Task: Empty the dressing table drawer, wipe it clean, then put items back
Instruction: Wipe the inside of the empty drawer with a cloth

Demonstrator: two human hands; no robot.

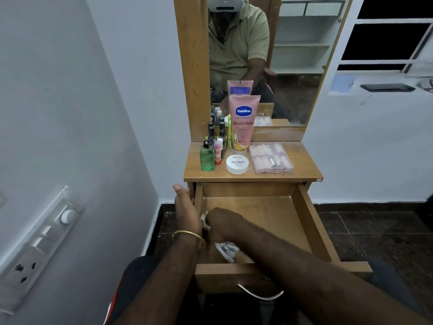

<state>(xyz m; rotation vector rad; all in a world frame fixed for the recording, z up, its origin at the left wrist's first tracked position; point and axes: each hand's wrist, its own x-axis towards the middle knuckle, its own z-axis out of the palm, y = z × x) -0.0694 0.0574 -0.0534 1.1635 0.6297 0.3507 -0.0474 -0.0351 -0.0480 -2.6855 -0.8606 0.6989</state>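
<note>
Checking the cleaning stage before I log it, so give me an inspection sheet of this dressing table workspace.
Surface: wooden tabletop, items on it.
Job's things: drawer pulled open, no items seen inside; white cloth in it; Vaseline tube, green bottle, nail polish remover tub, nail box, small bottles on top.
Clutter: nothing seen.
Grippers: left hand rests on drawer's left side; right hand grips cloth.
Cables: nothing seen.
Surroundings: mirror, wall sockets, window.

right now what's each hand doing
Left hand: open, resting against the drawer's left side wall.
Right hand: gripping a white cloth inside the drawer.
</note>
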